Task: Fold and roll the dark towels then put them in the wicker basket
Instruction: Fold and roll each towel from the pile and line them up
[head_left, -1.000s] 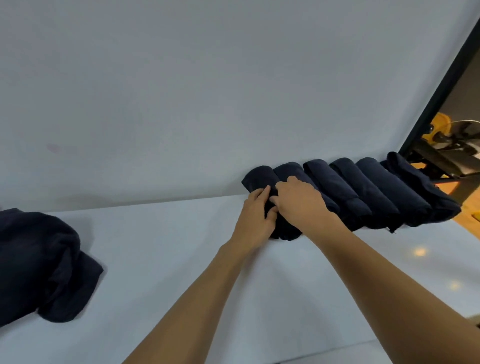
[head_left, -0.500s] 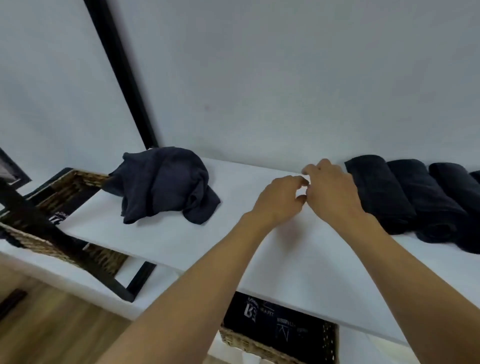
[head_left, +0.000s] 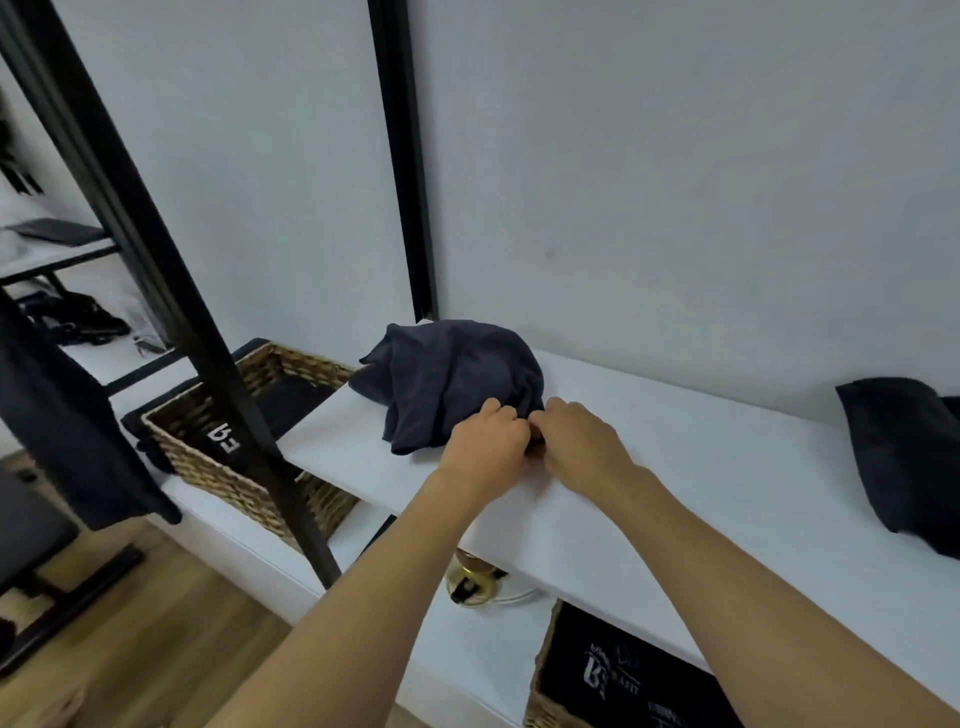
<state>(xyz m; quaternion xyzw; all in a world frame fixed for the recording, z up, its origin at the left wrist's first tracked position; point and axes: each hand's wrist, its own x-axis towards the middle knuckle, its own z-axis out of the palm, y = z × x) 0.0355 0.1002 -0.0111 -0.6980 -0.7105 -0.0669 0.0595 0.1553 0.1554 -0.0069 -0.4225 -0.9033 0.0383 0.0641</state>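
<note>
Hands (head_left: 488, 441) (head_left: 582, 441) meet at crumpled towel (head_left: 457, 379) edge; grip hidden.

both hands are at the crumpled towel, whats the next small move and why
Probably pinch an edge of the crumpled towel and pull it open flat on the shelf. Both the left hand and right hand sit at its near edge, and it is bunched, not yet folded.

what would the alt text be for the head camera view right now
Both hands, left hand and right hand, meet at the near edge of a crumpled dark towel on a white shelf. A rolled towel lies at the shelf's far right, and a wicker basket sits on the lower level to the left.
</note>
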